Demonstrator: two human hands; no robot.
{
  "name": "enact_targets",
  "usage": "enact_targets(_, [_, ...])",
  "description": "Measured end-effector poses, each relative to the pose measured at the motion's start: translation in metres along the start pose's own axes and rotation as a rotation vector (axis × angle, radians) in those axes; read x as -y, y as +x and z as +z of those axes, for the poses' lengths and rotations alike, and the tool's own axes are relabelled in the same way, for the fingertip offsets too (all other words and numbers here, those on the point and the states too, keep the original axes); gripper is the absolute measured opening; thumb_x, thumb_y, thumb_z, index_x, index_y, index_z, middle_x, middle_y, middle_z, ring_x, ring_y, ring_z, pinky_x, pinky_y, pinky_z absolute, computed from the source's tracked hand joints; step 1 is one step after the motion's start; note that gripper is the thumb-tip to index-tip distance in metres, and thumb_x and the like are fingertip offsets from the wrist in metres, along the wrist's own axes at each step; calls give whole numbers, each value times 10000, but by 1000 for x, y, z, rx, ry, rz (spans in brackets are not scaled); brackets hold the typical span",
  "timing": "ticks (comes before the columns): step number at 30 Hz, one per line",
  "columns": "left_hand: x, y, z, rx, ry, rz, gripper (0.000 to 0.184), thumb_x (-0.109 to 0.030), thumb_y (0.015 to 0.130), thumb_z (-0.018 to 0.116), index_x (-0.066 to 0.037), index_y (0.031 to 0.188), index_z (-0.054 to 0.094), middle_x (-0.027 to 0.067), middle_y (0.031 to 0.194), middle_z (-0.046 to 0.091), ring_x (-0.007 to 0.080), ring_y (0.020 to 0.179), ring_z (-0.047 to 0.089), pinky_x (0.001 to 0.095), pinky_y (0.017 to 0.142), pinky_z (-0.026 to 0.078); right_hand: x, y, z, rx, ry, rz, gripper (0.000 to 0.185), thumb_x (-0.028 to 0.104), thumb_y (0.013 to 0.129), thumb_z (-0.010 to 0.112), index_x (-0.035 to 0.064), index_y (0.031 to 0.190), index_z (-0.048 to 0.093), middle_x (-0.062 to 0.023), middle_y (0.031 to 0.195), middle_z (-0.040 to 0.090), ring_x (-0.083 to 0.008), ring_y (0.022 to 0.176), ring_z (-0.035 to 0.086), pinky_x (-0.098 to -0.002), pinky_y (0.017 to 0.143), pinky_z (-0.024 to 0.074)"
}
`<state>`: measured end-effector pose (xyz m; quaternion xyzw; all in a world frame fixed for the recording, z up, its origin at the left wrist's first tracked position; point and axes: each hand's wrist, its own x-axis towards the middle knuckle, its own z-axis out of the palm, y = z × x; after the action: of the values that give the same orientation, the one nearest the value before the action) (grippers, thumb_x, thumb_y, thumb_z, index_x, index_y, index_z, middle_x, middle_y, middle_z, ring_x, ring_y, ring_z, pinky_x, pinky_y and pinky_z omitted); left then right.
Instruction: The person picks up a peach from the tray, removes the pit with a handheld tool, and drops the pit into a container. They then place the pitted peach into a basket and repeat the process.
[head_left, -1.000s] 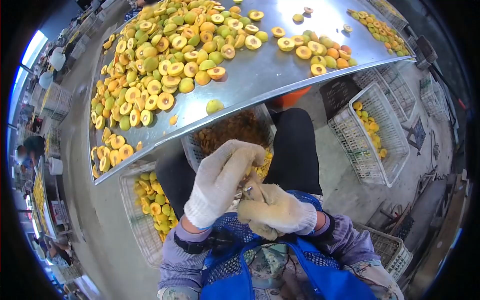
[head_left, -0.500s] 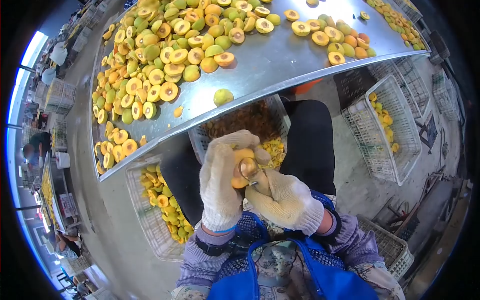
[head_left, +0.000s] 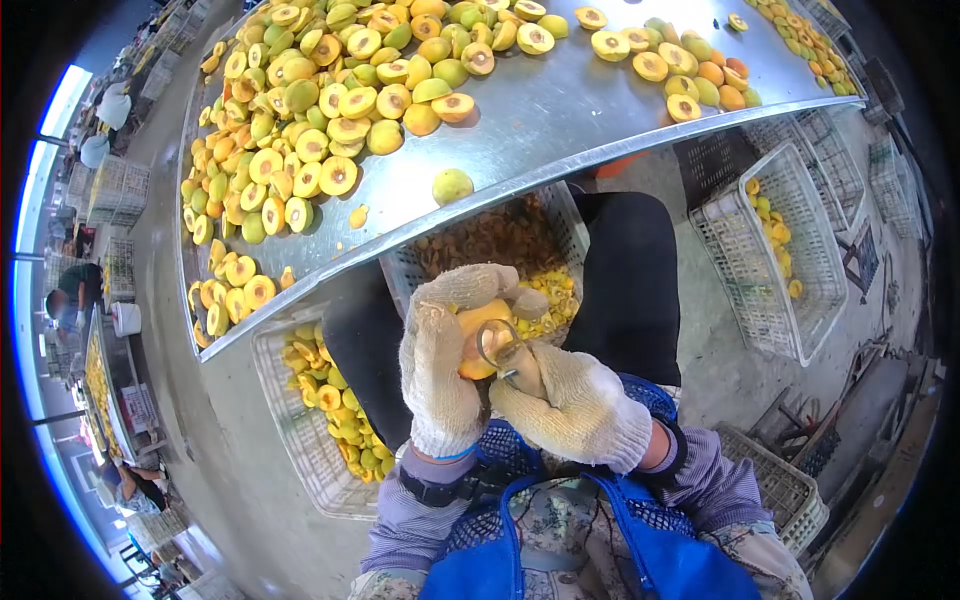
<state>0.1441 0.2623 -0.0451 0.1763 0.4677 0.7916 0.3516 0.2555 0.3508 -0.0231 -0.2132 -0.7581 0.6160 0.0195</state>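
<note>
My left hand (head_left: 440,365), in a white knitted glove, wraps round a yellow peach half (head_left: 472,357) above my lap. Gloved too, my right hand (head_left: 575,405) grips a pitting tool with a round metal loop (head_left: 509,374). The loop lies against the cut face of the fruit. Fingers hide part of the fruit and most of the tool's handle. Just beyond my hands, a crate (head_left: 397,275) between my knees holds brown scraps (head_left: 485,240) and yellow fruit bits (head_left: 548,300).
A metal table (head_left: 560,130) ahead carries a big heap of halved peaches (head_left: 300,130); one half (head_left: 452,186) lies near its edge. A crate (head_left: 285,400) of fruit stands at my left, another crate (head_left: 745,275) at my right. Other people work far left.
The loop has shifted slightly on the peach half, and the fruit is turned a little in my left hand. The view has moved slightly. Both hands keep their hold.
</note>
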Motion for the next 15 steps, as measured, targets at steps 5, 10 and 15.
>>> enact_targets(5, [7,-3,-5,33,-34,53,506,-418,1013,443,25,1251,499,210,1234,579,329,1075,625,444,934,510,0,1,3,-3,41,20,208,261,911,629,69,986,604,-148,804,636,-331,738,648,-399,638,513])
enact_targets(10, [4,-4,-3,52,-66,94,477,-385,1006,471,22,1250,521,205,1251,574,314,1090,616,431,953,490,4,3,5,26,39,25,192,228,914,620,47,975,602,-159,783,632,-325,719,649,-394,632,514])
enact_targets(15, [-10,3,0,63,526,382,393,-342,999,476,8,1150,571,217,1155,593,314,958,638,410,831,533,7,2,0,148,487,117,180,206,932,581,26,938,588,-105,682,614,-225,602,626,-348,555,491])
